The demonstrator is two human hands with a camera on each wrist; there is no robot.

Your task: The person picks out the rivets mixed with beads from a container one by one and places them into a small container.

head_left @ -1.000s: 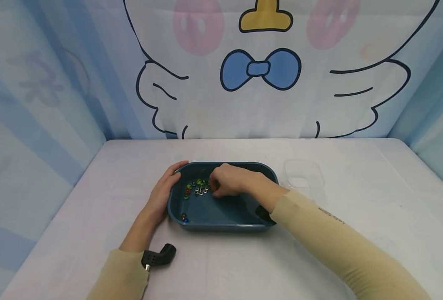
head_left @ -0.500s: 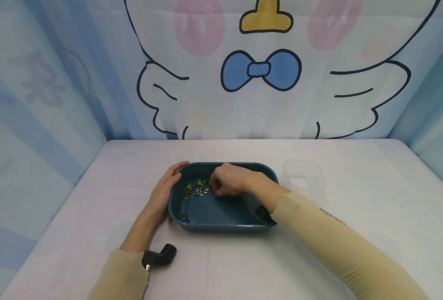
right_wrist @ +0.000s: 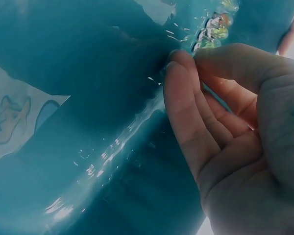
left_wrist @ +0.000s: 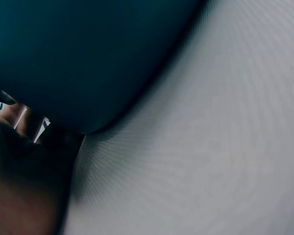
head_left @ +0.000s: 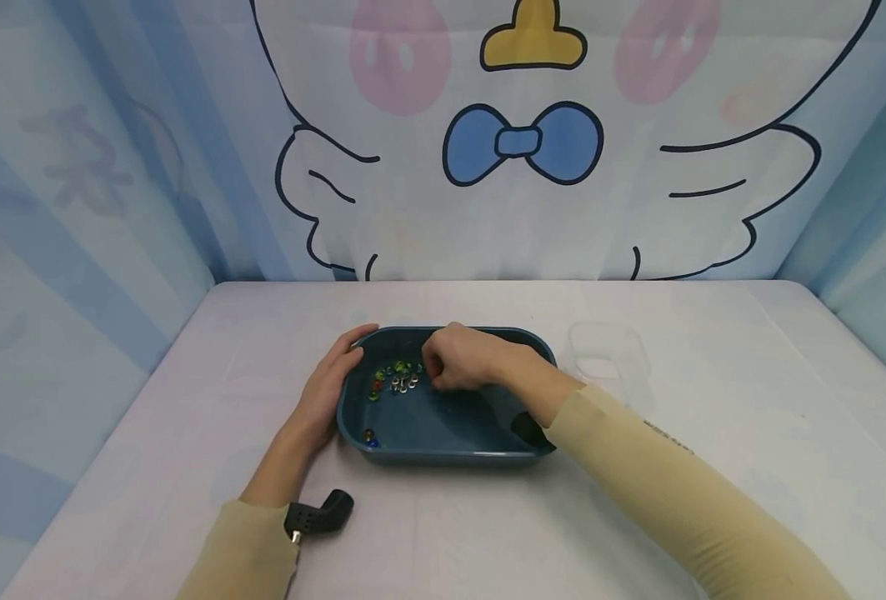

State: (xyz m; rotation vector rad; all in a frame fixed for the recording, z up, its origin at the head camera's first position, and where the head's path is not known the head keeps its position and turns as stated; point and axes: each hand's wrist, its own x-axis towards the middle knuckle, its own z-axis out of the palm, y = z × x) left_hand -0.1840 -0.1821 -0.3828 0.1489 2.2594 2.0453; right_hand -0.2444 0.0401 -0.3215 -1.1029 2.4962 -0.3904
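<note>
A dark blue-green tray [head_left: 443, 457] stands on the table. My left hand [head_left: 322, 396] holds its left end, thumb at the rim and fingers along the outer wall. In the left wrist view, that hand's fingers [left_wrist: 27, 122] lie against the tray's underside edge. My right hand [head_left: 461, 357] reaches down into the tray, thumb and fingertips drawn close together. Just left of it lie green and red glass beads [head_left: 377, 385] and several small silvery ring-like pieces [head_left: 403, 383]. What the right fingertips hold is hidden; I cannot tell if anything is between them.
A clear plastic container [head_left: 608, 350] stands right of the tray. In the tray's near left corner lie a brown and a blue bead [head_left: 370, 437]. Glossy, rippled reflections [right_wrist: 108, 156] cross the tray's inside. A printed curtain [head_left: 518, 225] hangs behind the table.
The right hand has shifted very slightly to the right over the tray. The left hand keeps its place at the tray's left end.
</note>
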